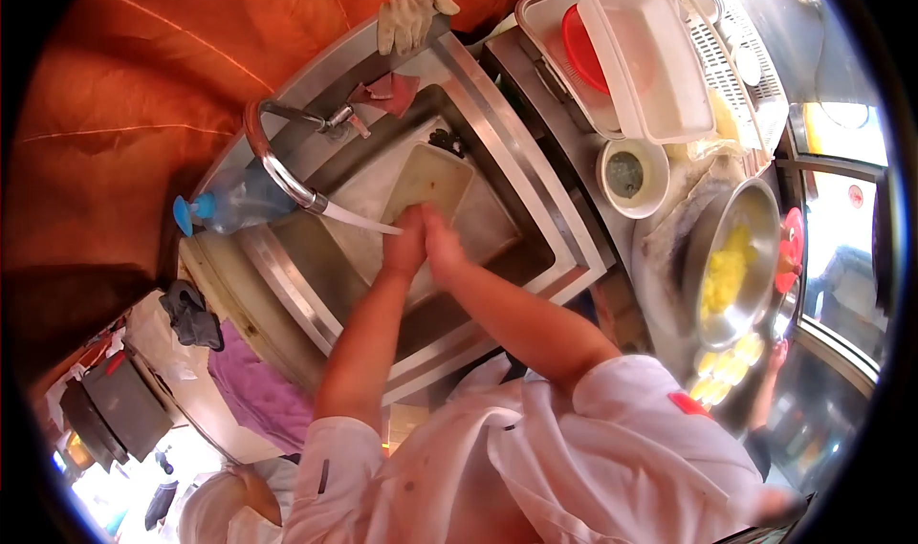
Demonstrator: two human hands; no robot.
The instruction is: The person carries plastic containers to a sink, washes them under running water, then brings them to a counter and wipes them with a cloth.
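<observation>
Both of my hands are together over a steel sink (pixel 492 257), palms facing each other. Water from the curved faucet (pixel 277 166) runs onto my left hand (pixel 405 243). My right hand (pixel 441 246) presses against it from the right. Their fingers are blurred and partly hidden, so the finger positions do not show clearly. Beneath them in the basin lies a pale rectangular tray (pixel 435 176), with a small black item (pixel 446 141) at its far end. A pinkish cloth (pixel 390 95) rests beside the faucet.
A blue pump bottle (pixel 239 205) stands left of the faucet. A glove (pixel 411 18) hangs over the sink's back edge. To the right are a white bin (pixel 645 61), a white bowl (pixel 633 179) and a steel bowl (pixel 734 267) with yellow food. Other people are at lower left and lower right.
</observation>
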